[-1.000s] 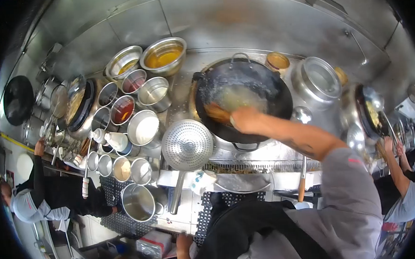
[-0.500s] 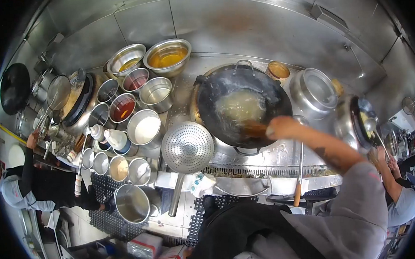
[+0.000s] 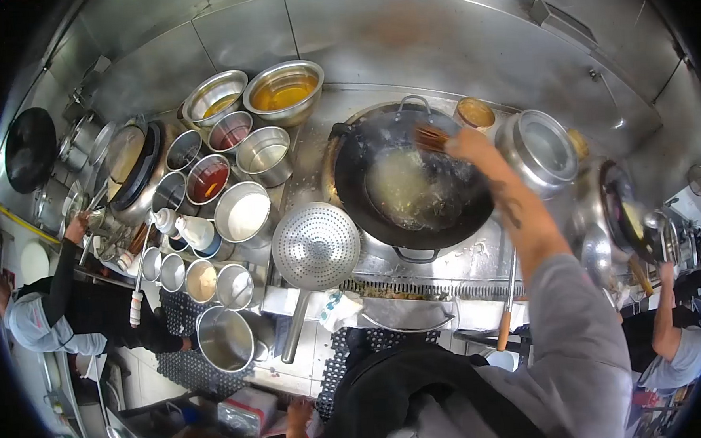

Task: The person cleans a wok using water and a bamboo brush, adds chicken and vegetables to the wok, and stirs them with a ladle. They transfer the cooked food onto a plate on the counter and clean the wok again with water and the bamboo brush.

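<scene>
My right hand (image 3: 467,145) grips a bamboo wok brush (image 3: 432,138) over the upper right part of a large black wok (image 3: 466,225). Cloudy liquid (image 3: 402,180) lies in the bottom of the wok, with wet streaks on its sides. At the bottom of the view, left of my apron, is my left hand (image 3: 299,412). Its fingers are too small and unclear to show whether they are closed. A perforated strainer (image 3: 316,244) rests to the left of the wok. A wood-handled ladle (image 3: 505,326) lies at the right front edge.
Metal bowls of yellow liquid (image 3: 284,95) and several seasoning pots (image 3: 243,213) stand left. A lidded metal pot (image 3: 539,153) and a small brown-rimmed bowl (image 3: 474,114) are at right. Co-workers stand at the far left (image 3: 54,314) and far right (image 3: 674,345).
My right hand has moved the brush up and away, from the wok's lower right to its upper right. My left hand shows more at the bottom. The co-worker at right has shifted.
</scene>
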A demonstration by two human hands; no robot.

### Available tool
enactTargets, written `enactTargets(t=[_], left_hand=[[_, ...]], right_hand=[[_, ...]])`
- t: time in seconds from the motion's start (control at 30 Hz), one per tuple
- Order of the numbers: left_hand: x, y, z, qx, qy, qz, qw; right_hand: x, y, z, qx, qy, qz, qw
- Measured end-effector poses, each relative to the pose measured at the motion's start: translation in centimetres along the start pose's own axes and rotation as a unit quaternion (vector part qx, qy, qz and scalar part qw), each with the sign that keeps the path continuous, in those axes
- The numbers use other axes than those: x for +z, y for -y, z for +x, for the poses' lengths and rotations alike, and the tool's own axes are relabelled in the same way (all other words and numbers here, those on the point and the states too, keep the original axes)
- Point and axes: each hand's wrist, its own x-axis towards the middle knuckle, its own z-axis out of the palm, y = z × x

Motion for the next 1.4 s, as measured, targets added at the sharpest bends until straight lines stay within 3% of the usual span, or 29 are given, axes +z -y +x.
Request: enactTargets(t=[0.03, 0.1, 0.17, 0.2, 0.3, 0.33, 0.4, 0.43, 0.5, 0.63, 0.7, 0.77, 0.9, 0.93, 0.97, 1.03, 1.13, 1.17, 1.2, 1.23, 1.3, 1.33, 1.4], left_hand=[[-0.1, -0.5, -0.2, -0.039, 0.065, -0.035, 0.997], [0.6, -0.2, -1.0, -0.093, 0.153, -0.052, 0.982], [2.9, 3.3, -1.9, -0.084, 0.129, 0.051, 0.987], [4.1, 5.2, -2.2, -0.069, 0.113, 0.113, 0.985], [6.8, 7.8, -2.7, 0.088, 0.047, 0.367, 0.925], [7.1, 8.0, -2.8, 0.008, 0.094, 0.381, 0.920], [9.8, 7.3, -3.1, -0.069, -0.110, 0.220, 0.967], [8.3, 8.0, -2.3, -0.081, -0.034, 0.212, 0.973], [7.1, 8.3, -0.6, -0.085, 0.018, 0.153, 0.984], [4.3, 3.6, 4.1, -0.156, -0.020, -0.068, 0.985], [3.7, 0.9, 5.8, -0.197, -0.043, -0.160, 0.966], [3.0, -3.5, 6.4, -0.276, -0.081, -0.208, 0.935], [3.3, -4.3, 7.0, -0.262, -0.057, -0.180, 0.946], [3.2, -4.5, 6.7, -0.252, -0.071, -0.169, 0.950], [3.0, -4.6, 6.2, -0.235, -0.080, -0.123, 0.961], [3.0, -5.1, 4.2, -0.234, -0.131, -0.120, 0.956], [2.7, -3.4, 1.6, -0.174, -0.049, -0.028, 0.983], [3.0, -2.2, 0.5, -0.166, -0.029, -0.016, 0.986], [3.4, -1.2, -0.6, -0.164, -0.012, -0.008, 0.986], [3.8, -0.5, -1.3, -0.170, -0.001, -0.005, 0.985], [4.5, 0.8, -2.2, -0.187, 0.016, -0.006, 0.982], [4.8, 1.5, -2.6, -0.198, 0.018, -0.012, 0.980], [5.4, 2.8, -2.8, -0.230, 0.009, -0.048, 0.972]], right_hand=[[3.0, 1.6, 2.2, -0.055, -0.074, 0.013, 0.996], [2.6, 8.9, -0.7, -0.087, 0.007, 0.098, 0.991], [2.9, 14.1, -5.9, -0.092, 0.030, 0.021, 0.995], [3.0, 14.3, -8.5, -0.147, 0.052, -0.019, 0.988], [-1.6, 13.8, -15.7, -0.253, 0.115, -0.102, 0.955], [-1.8, 11.7, -14.8, -0.241, 0.145, -0.126, 0.951], [-1.4, 8.5, -10.7, -0.181, 0.155, -0.190, 0.952], [-1.2, 8.5, -8.4, -0.126, 0.155, -0.208, 0.958], [1.8, 6.5, -4.4, -0.122, 0.100, -0.180, 0.971], [2.4, 6.1, -9.7, -0.159, 0.078, -0.149, 0.973], [-0.6, 4.4, -12.4, -0.164, 0.121, -0.199, 0.959], [0.3, 0.5, -7.5, -0.110, 0.075, -0.205, 0.970], [5.4, 0.1, -3.0, -0.047, -0.063, -0.148, 0.986], [5.3, 1.7, -5.6, -0.030, -0.053, -0.104, 0.993], [5.7, 0.8, -7.4, -0.101, -0.038, -0.086, 0.990], [3.9, -0.5, -10.3, -0.099, -0.017, -0.017, 0.995], [4.5, -2.1, -4.8, -0.130, -0.129, -0.040, 0.982], [3.8, -0.1, -1.6, -0.075, -0.033, -0.007, 0.997], [2.9, 2.5, -0.8, -0.135, -0.062, 0.029, 0.989], [3.7, 4.9, 1.0, -0.036, 0.004, 0.068, 0.997], [4.5, 9.4, -1.5, -0.077, 0.032, 0.050, 0.995], [8.4, 9.3, -1.1, -0.093, 0.056, 0.047, 0.993], [4.6, 11.2, -9.3, -0.242, 0.068, -0.058, 0.966]])
